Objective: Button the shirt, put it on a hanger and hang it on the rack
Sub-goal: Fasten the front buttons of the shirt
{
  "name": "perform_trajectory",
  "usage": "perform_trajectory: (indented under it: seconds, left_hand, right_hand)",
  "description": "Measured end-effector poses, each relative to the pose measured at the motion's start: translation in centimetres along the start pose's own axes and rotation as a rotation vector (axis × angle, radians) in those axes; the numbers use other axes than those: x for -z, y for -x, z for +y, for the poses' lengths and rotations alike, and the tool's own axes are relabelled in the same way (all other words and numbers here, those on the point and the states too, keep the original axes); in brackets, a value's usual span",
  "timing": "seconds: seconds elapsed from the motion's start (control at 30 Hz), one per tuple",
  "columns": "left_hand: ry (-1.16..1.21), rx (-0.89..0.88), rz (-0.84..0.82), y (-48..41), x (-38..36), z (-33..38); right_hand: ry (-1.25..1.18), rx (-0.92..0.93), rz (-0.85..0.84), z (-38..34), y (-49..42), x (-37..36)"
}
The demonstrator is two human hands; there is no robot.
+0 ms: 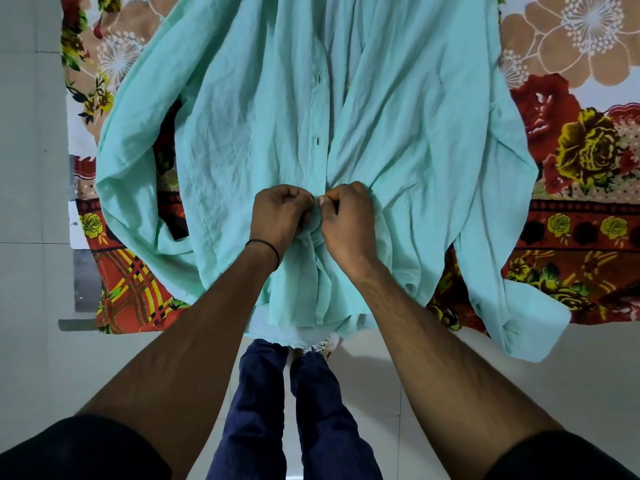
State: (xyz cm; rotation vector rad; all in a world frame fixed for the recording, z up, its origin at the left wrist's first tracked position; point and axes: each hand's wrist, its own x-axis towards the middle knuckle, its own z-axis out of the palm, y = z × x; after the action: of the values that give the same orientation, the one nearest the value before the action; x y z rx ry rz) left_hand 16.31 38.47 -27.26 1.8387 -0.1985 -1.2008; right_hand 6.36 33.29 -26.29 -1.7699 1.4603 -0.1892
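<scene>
A mint-green shirt (pixel 398 126) lies spread front-up on a flowered cloth, its hem toward me and its sleeves fanned out to both sides. The two front edges meet along the placket, where small buttons show further up. My left hand (pixel 278 213) and my right hand (pixel 348 220) meet at the lower placket, fingers curled, each pinching the shirt's fabric at a button. A black band circles my left wrist. No hanger or rack is in view.
The flowered cloth (pixel 588 140) in red, yellow and tan covers a raised surface whose near edge runs just below the hem. Pale tiled floor (pixel 31 202) lies to the left. My legs in dark blue trousers (pixel 270 410) stand below the edge.
</scene>
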Motion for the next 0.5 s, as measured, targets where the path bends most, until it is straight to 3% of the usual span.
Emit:
perform_trajectory:
  seconds: [0.3,0.5]
  left_hand:
    - [-0.028,0.004,-0.153,0.10,0.98,0.24]
    - [-0.094,-0.044,-0.121,0.31,0.61,-0.11]
  right_hand:
    - [-0.086,-0.022,-0.069,0.26,-0.51,0.27]
    - [-0.028,0.052,-0.055,0.56,-0.24,0.65]
